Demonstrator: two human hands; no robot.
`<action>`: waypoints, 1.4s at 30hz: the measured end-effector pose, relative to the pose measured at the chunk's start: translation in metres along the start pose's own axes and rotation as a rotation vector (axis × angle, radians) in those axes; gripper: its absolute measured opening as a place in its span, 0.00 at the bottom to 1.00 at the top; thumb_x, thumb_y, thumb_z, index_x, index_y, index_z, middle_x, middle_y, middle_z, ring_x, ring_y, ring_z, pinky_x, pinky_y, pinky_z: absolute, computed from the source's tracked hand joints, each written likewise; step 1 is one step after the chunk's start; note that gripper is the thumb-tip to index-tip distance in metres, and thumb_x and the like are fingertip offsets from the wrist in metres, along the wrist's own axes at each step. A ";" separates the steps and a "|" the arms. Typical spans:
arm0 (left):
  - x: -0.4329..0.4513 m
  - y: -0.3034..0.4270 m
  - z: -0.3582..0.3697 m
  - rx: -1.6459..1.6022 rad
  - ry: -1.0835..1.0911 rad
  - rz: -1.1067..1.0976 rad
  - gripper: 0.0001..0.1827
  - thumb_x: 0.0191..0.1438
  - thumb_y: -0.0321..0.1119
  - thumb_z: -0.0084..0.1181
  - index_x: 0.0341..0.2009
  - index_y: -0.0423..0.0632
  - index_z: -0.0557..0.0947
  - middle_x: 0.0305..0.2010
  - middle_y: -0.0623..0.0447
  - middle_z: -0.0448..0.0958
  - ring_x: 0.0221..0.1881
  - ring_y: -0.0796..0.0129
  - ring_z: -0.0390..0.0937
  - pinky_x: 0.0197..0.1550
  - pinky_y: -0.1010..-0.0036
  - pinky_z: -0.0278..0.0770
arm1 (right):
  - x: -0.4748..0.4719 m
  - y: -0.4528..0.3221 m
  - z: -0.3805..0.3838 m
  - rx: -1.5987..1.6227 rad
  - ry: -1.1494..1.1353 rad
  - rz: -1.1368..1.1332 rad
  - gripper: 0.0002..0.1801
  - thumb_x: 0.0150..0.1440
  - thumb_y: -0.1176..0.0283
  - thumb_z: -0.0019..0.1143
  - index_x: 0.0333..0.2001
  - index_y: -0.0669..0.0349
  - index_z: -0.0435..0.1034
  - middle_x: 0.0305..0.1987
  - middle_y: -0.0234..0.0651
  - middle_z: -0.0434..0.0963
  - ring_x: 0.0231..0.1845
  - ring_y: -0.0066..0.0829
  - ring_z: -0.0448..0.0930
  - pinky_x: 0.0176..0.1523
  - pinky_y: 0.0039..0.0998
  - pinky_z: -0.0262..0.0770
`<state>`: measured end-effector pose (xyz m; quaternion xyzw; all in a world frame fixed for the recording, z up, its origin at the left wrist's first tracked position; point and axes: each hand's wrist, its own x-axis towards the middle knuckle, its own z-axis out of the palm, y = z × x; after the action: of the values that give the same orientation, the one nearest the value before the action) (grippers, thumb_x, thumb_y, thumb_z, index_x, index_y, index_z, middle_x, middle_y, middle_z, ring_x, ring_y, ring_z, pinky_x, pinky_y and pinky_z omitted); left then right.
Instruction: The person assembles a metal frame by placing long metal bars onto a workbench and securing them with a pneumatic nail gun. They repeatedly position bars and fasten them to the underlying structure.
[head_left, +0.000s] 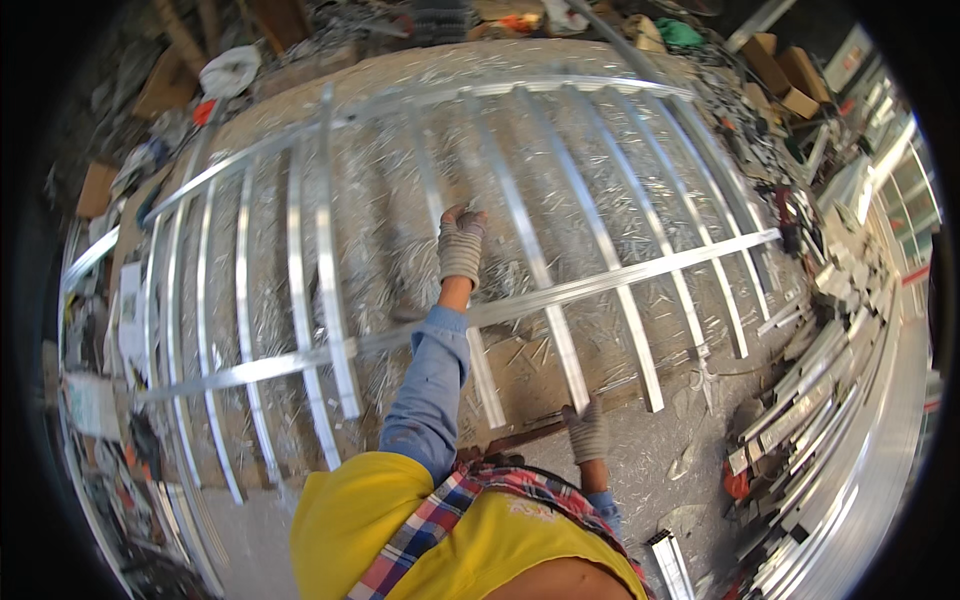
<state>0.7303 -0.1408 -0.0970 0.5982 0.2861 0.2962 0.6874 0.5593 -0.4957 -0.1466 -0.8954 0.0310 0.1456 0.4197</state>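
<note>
Both hands wear grey fingerless knit gloves. My left hand (461, 244) is extended over the middle of a lattice of metal bars, beside one long bar (425, 161); whether its curled fingers hold anything cannot be made out. Low in the picture, my right hand (586, 435) has its fingers around the near end of another long metal bar (568, 360). That bar runs under the nearer metal crossbar (637, 271). A farther crossbar (247, 154) spans the far part of the lattice.
Metal offcuts and shavings litter the brown work surface (517, 356) under the bars. At right lie stacked metal profiles (817, 405), with a short rectangular profile (671, 566) on the floor near me. Cardboard boxes (801, 79) and a white bag (230, 71) stand at the far edges.
</note>
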 end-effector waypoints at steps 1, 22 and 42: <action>-0.036 0.037 -0.011 -0.082 0.001 0.076 0.29 0.45 0.40 0.61 0.50 0.43 0.68 0.45 0.46 0.74 0.42 0.61 0.72 0.47 0.70 0.69 | 0.006 0.015 -0.004 0.276 -0.095 -0.040 0.33 0.47 0.67 0.62 0.56 0.60 0.58 0.36 0.37 0.74 0.33 0.28 0.73 0.38 0.26 0.70; -0.294 0.080 -0.194 0.627 0.317 -0.308 0.28 0.42 0.43 0.64 0.43 0.40 0.72 0.29 0.46 0.76 0.26 0.63 0.76 0.27 0.68 0.73 | -0.023 -0.149 -0.089 0.714 -0.838 -0.540 0.25 0.55 0.74 0.54 0.56 0.65 0.59 0.38 0.33 0.73 0.37 0.18 0.70 0.40 0.18 0.67; -0.983 -0.130 -0.253 1.018 0.475 -1.107 0.26 0.36 0.47 0.66 0.40 0.52 0.74 0.33 0.45 0.79 0.36 0.50 0.78 0.37 0.59 0.75 | -0.180 -0.088 0.120 0.800 -1.186 0.248 0.13 0.51 0.67 0.59 0.32 0.64 0.67 0.24 0.41 0.75 0.23 0.37 0.77 0.26 0.37 0.76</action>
<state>-0.1000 -0.7260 -0.2181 0.5306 0.7820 -0.1369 0.2968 0.3746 -0.3599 -0.1025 -0.4337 -0.0496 0.6305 0.6418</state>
